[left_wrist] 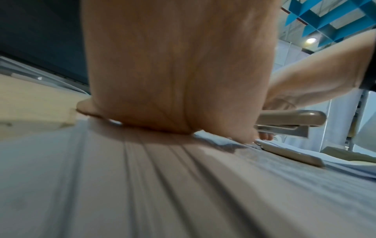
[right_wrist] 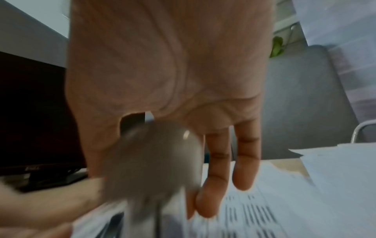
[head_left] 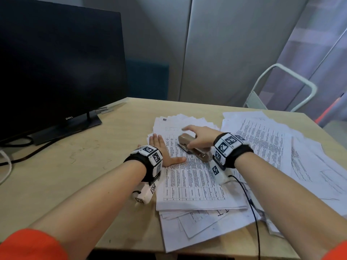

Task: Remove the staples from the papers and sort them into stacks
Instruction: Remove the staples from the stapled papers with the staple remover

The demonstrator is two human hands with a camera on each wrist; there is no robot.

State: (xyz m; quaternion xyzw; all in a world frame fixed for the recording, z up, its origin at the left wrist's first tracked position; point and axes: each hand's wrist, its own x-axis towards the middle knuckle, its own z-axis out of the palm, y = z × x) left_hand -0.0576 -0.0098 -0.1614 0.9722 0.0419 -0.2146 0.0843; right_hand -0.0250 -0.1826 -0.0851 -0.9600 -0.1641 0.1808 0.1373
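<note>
A stack of printed table sheets [head_left: 193, 181] lies in the middle of the wooden desk [head_left: 65, 175]. My left hand [head_left: 163, 149] lies flat with straight fingers on the stack's left edge, pressing it down; the left wrist view shows the palm [left_wrist: 173, 80] on the paper. My right hand [head_left: 199, 137] grips a beige stapler [head_left: 189, 145] from above, thumb on its near side, other fingers stretched over its top. The stapler's top arm [left_wrist: 293, 119] stands lifted off its base [left_wrist: 291, 153], which lies on the sheets. In the right wrist view the stapler [right_wrist: 158, 161] is blurred under the palm.
A second loose pile of papers [head_left: 281, 147] spreads over the right of the desk. More sheets [head_left: 197, 228] stick out under the stack near the front edge. A dark monitor [head_left: 56, 72] stands at the back left with cables [head_left: 18, 156]. A white step stool [head_left: 277, 91] stands behind the desk.
</note>
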